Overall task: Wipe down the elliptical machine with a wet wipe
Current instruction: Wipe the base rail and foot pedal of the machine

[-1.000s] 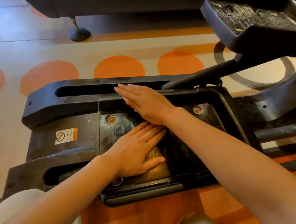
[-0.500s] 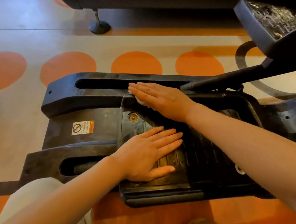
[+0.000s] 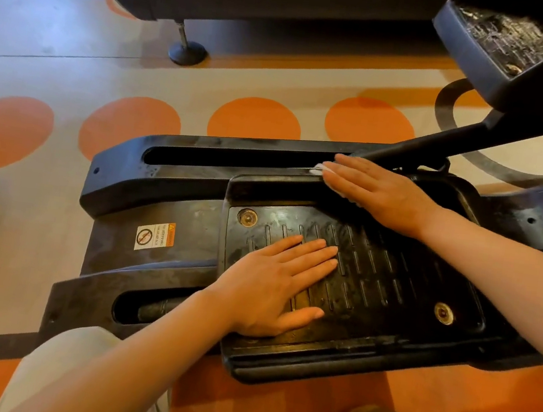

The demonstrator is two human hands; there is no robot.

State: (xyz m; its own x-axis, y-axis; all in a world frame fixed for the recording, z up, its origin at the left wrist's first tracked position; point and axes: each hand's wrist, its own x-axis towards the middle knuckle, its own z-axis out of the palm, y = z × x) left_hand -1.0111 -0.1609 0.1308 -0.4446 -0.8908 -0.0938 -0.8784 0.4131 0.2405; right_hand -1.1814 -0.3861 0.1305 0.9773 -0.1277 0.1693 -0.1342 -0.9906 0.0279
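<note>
Nearest the body, the left hand [image 3: 281, 288] lies flat with straight fingers on the ribbed foot pedal [image 3: 390, 290] of the elliptical machine [image 3: 161, 191], grasping nothing, only bracing. Beyond its fingertips, across the pedal's raised far rim, the right hand [image 3: 379, 190] presses flat, fingers straight, on the wet wipe [image 3: 319, 169]; only a white edge shows past the fingertips, by the slotted rail [image 3: 234, 163]. The wipe looks thin, limp and damp, so it likely bunches and slides; best kept pinned under the whole palm rather than pinched. Farther off lies the orange-dotted floor [image 3: 254, 117].
</note>
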